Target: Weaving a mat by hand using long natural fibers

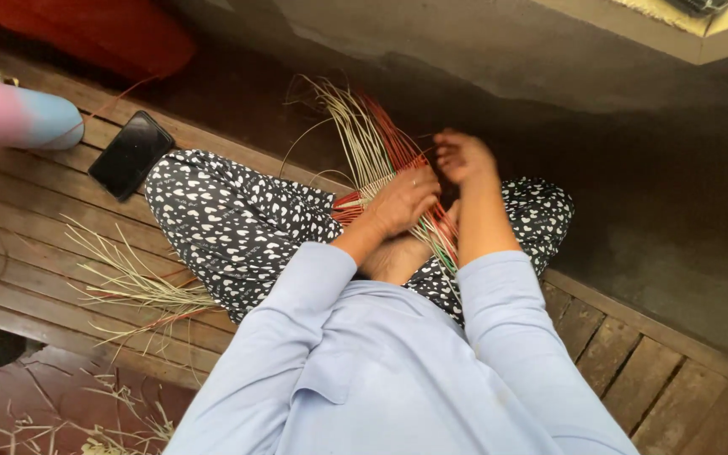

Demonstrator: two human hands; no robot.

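Slatted wooden platform (27, 227), dark and worn, set against a rough grey concrete wall (499, 59). The person sits on it in dotted black-and-white trousers (229, 223) and a pale blue long-sleeved top (364, 371).

Woven piece (381, 168) lies across the lap: thin, stiff strips in straw, red and green, tightly interlaced near the hands, loose ends fanning out and upward toward the wall.

Left hand (402, 202) rests palm-down on the woven part, fingers (419, 181) curled close and pressing the strips; a ring shows on one finger. Right hand (463, 157) sits just beyond it at the fan of strips, fingers bent narrow, apparently pinching strands, though blur hides exactly which.

Loose bundle of straw-coloured strips (136, 286) lies spread on the platform beside the person's left thigh, a few reddish ones among them. More scraps (120, 430) litter the reddish tiled floor below.

Black phone (131, 155) lies flat on the slats near the knee. Pink-and-blue rounded object (18, 116) sits at the frame's left edge; red object (94, 29) behind.
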